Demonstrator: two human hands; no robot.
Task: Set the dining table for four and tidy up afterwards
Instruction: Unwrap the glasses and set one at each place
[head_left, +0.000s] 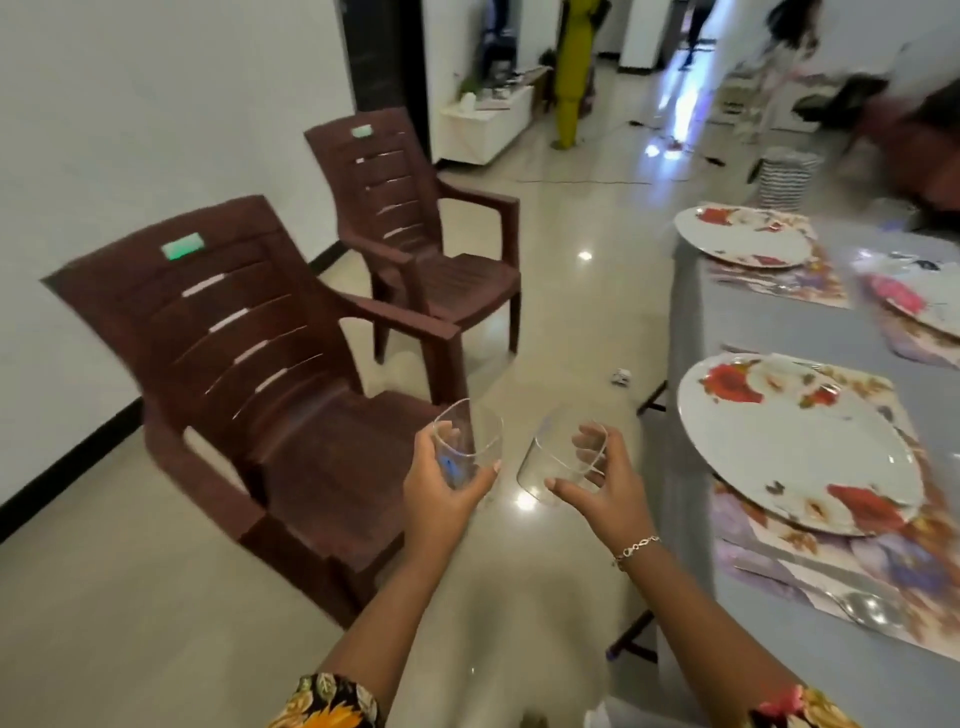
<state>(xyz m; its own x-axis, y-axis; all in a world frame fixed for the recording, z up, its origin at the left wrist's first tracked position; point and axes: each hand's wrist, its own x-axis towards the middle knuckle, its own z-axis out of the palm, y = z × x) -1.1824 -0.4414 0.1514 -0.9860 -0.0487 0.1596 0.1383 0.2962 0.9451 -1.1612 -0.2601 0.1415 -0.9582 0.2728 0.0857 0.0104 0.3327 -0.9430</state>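
Observation:
My left hand (441, 486) grips a clear drinking glass (470, 436), held upright over the floor. My right hand (605, 486) grips a second clear glass (550, 467), tilted to the left. Both hands are left of the grey table (727, 322). On the table, the nearest floral plate (800, 447) lies on a floral placemat (883, 566), with a spoon (867, 608) beside it. A second floral plate (748, 239) lies further back, and a third (930, 306) shows at the right edge.
Two brown plastic armchairs, the near one (249, 364) and the far one (426, 228), stand against the white wall on the left. A stack of plates (787, 176) sits at the table's far end. Shiny tiled floor runs between chairs and table. A person moves at the back right.

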